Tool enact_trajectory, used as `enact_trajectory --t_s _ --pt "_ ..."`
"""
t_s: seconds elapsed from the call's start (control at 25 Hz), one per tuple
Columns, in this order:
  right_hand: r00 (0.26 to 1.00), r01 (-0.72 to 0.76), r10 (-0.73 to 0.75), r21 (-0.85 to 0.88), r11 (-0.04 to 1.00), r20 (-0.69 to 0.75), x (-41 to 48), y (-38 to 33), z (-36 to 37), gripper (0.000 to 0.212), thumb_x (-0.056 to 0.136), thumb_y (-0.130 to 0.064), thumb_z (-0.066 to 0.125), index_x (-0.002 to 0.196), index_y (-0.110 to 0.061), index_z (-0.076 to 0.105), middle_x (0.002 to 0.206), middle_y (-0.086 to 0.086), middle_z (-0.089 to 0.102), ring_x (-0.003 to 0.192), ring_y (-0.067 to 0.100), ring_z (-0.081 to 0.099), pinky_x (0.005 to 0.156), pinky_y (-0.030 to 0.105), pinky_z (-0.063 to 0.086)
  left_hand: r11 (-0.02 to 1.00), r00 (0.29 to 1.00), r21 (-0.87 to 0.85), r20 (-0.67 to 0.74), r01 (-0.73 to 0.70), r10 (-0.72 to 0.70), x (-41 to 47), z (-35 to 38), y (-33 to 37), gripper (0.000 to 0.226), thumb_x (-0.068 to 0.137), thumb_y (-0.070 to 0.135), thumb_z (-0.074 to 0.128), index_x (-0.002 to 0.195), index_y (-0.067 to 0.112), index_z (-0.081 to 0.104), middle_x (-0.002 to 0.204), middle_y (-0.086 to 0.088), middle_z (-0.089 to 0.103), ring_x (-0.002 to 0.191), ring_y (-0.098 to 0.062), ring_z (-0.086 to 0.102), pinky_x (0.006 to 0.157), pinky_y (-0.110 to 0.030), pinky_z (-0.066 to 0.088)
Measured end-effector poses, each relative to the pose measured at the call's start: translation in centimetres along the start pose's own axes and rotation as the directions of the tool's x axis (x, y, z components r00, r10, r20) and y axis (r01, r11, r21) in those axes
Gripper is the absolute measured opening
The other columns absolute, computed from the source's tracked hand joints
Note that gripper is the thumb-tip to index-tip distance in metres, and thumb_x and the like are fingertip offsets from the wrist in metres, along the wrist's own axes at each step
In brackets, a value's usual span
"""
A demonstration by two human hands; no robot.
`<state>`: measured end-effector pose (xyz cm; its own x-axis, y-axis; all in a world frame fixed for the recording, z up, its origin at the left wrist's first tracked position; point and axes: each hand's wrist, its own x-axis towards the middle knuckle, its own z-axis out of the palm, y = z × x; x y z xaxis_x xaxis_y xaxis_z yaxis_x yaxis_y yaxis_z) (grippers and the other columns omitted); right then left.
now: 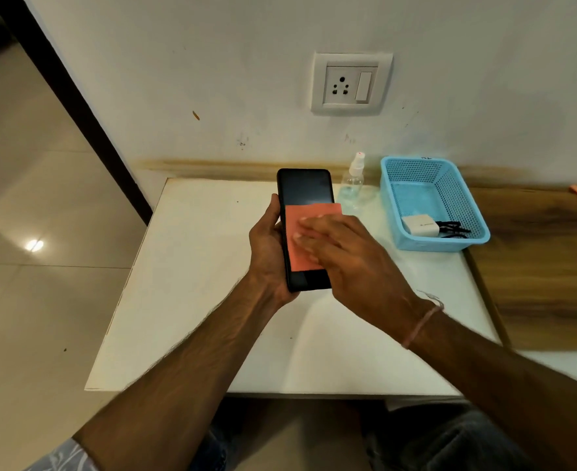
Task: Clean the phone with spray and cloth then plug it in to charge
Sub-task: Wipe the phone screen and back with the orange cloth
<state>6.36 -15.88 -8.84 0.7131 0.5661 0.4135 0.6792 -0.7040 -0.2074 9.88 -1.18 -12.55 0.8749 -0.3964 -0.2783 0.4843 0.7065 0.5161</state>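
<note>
My left hand grips a black phone by its left edge, screen up, above the white table. A salmon-pink cloth lies on the middle of the screen. My right hand presses flat on that cloth, fingers blurred. A clear spray bottle with a white nozzle stands on the table just behind and right of the phone. A white charger plug with a black cable lies in the blue basket. The wall socket with its switch is on the wall above.
The blue basket stands at the table's back right corner. A wooden surface adjoins the table on the right. A tiled floor lies to the left, beside a dark door frame.
</note>
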Motion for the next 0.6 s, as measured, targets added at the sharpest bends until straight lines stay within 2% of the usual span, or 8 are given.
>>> enact_trajectory --t_s 0.12,0.2,0.28,0.32,0.4,0.48,0.52,0.6 --pt "0.985 -0.172 0.172 -0.031 0.985 -0.027 2.4 1.6 -0.7 0.042 0.091 -0.003 0.056 0.133 -0.003 0.054 0.137 0.013 0.054 0.129 0.032 0.045 0.110 0.042 0.037 0.998 0.998 0.052 -0.056 -0.024 0.027 0.2 0.4 -0.6 0.062 0.092 0.067 0.047 0.101 0.015 0.079 0.095 -0.011 0.075 0.083 -0.029 0.072 0.078 -0.040 0.058" --pt "0.960 -0.279 0.279 0.001 0.960 -0.009 4.2 1.2 -0.3 0.044 0.097 -0.010 0.050 0.141 -0.009 0.045 0.146 0.007 0.044 0.138 0.026 0.034 0.117 0.037 0.025 0.997 0.995 0.063 -0.083 -0.044 0.049 0.3 0.5 -1.0 0.059 0.093 0.064 0.048 0.097 0.016 0.080 0.096 -0.011 0.075 0.085 -0.029 0.072 0.080 -0.039 0.057" --pt "0.963 -0.270 0.269 0.013 0.963 0.019 4.5 0.2 0.5 0.046 0.099 -0.014 0.046 0.144 -0.012 0.038 0.152 0.003 0.036 0.144 0.023 0.023 0.118 0.028 0.012 0.999 0.997 0.036 -0.075 -0.031 0.034 0.1 0.4 -1.0 0.059 0.093 0.064 0.049 0.106 0.014 0.079 0.107 -0.012 0.075 0.097 -0.031 0.072 0.089 -0.042 0.055" --pt "0.972 -0.234 0.233 0.021 0.972 0.044 3.9 -0.4 0.7 0.046 0.098 -0.013 0.046 0.144 -0.010 0.039 0.152 0.005 0.036 0.145 0.023 0.022 0.117 0.028 0.012 1.000 0.998 0.016 -0.061 -0.020 0.021 0.0 0.3 -0.9 0.062 0.093 0.063 0.050 0.113 0.012 0.077 0.114 -0.014 0.073 0.103 -0.032 0.071 0.092 -0.042 0.055" --pt "0.989 -0.119 0.115 0.041 0.992 0.091 1.6 -1.7 0.7 0.048 0.092 -0.005 0.056 0.138 -0.004 0.046 0.146 0.011 0.043 0.141 0.030 0.030 0.115 0.036 0.020 1.000 0.999 -0.016 -0.027 -0.017 0.017 0.0 -0.2 -0.4 0.070 0.094 0.064 0.046 0.122 0.005 0.070 0.119 -0.018 0.069 0.105 -0.033 0.069 0.091 -0.040 0.056" --pt "0.993 -0.016 0.012 0.029 0.999 0.120 -1.0 -2.1 0.1 0.051 0.081 0.003 0.068 0.130 0.000 0.055 0.138 0.015 0.052 0.133 0.035 0.042 0.108 0.047 0.036 1.000 1.000 -0.024 0.001 0.002 -0.001 0.1 -0.4 -0.1 0.075 0.091 0.067 0.045 0.123 0.003 0.067 0.114 -0.018 0.067 0.098 -0.032 0.067 0.086 -0.039 0.055" --pt "0.992 0.005 -0.007 0.015 1.000 0.126 -1.8 -1.6 -0.4 0.051 0.078 0.006 0.070 0.127 0.000 0.058 0.135 0.015 0.055 0.130 0.035 0.046 0.103 0.050 0.043 0.999 1.000 -0.022 0.010 0.028 -0.028 0.1 -0.3 0.0 0.077 0.088 0.069 0.047 0.121 0.003 0.069 0.113 -0.017 0.068 0.096 -0.031 0.066 0.086 -0.039 0.055" --pt "0.994 -0.019 0.017 0.019 1.000 0.108 -1.7 -0.1 -1.2 0.048 0.080 0.009 0.065 0.126 -0.002 0.060 0.135 0.013 0.055 0.130 0.032 0.047 0.101 0.048 0.046 0.998 0.998 -0.006 -0.002 0.059 -0.059 0.2 0.0 -0.4 0.075 0.087 0.070 0.049 0.117 0.006 0.073 0.112 -0.016 0.071 0.097 -0.032 0.070 0.086 -0.043 0.057"
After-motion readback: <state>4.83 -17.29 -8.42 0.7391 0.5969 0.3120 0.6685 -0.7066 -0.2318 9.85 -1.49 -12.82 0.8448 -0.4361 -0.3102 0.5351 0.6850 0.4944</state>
